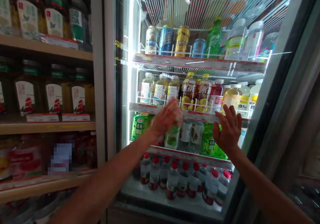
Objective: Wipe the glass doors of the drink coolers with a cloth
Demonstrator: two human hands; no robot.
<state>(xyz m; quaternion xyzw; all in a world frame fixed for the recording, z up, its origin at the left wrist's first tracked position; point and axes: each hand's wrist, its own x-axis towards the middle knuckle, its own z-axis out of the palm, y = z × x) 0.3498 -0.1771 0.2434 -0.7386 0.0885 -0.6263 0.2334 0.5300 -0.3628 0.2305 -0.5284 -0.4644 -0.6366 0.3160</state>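
My left hand (168, 116) is raised in front of the drinks cooler, blurred by motion. Its fingers look stretched out, and I make out nothing in them. Behind it, partly covered, stand a bottle with a green-and-white label (172, 138) and a pale-labelled tea bottle (173, 86). Over on the right, my right hand (228, 128) is open with its fingers spread, before the lower middle shelf. Near it are green bottles (209, 140) and an amber drink bottle (232, 96). Whether either hand touches anything, I cannot tell.
White wire shelves hold cans (182, 41), iced tea bottles with yellow caps (188, 91) and red-capped bottles (172, 180) at the bottom. A wooden shelf unit (47, 128) with large jars (53, 91) stands left. The cooler's dark frame (262, 117) runs down the right.
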